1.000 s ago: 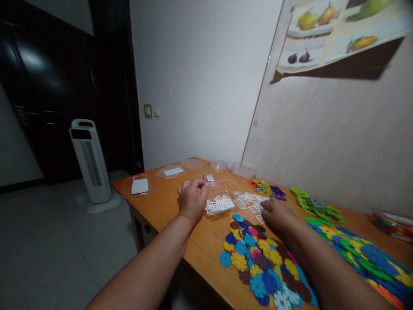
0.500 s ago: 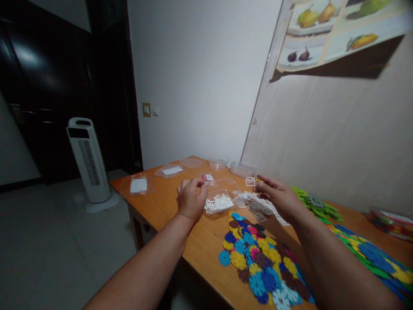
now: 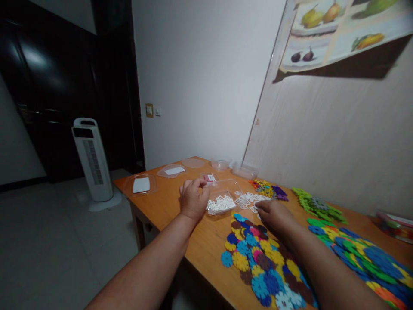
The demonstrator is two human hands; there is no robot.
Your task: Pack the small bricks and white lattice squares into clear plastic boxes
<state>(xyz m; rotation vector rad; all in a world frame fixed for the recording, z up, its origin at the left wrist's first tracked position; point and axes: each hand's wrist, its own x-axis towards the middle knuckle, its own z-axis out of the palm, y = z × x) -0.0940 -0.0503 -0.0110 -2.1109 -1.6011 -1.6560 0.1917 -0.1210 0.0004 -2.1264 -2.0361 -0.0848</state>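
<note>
My left hand [image 3: 192,199] rests on the wooden table [image 3: 167,206], fingers curled round the near edge of a clear plastic tray [image 3: 222,196] that holds small white square pieces. My right hand [image 3: 274,214] lies palm down on the loose white pieces [image 3: 250,199] scattered to the right of the tray, fingers bent over them; what they hold, if anything, is hidden. In front of both hands spreads a patch of multicoloured flower-shaped discs [image 3: 258,258].
Clear lids and tubs [image 3: 140,185] stand along the table's far end. Green discs [image 3: 318,206] and a blue-green mat of discs [image 3: 364,254] lie by the wall on the right. A white tower fan [image 3: 92,159] stands on the floor at left.
My right hand was raised with a white piece half a second ago and has come back down onto the loose white pieces. My left hand has stayed on the tray.
</note>
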